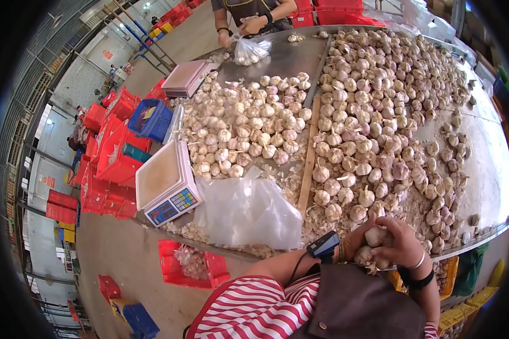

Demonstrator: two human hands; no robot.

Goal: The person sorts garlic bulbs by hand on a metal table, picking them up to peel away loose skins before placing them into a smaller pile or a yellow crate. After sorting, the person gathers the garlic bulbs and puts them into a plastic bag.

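Several garlic bulbs (374,236) are cupped between my two hands at the table's front edge. My left hand (356,236) curls round them from the left, and my right hand (400,242) closes over them from the right. Just beyond my hands lies a wide heap of unpeeled garlic (373,141), with loose skins among the bulbs. Left of a wooden divider (309,155) is a pile of paler garlic (249,121). Clear plastic bags (249,212) lie flat in front of that pile.
A white scale (165,178) stands at the table's left edge, a second scale (186,76) farther back. Across the table a co-worker's hands (251,25) hold a bag of garlic (250,51). A red crate (192,265) sits on the floor.
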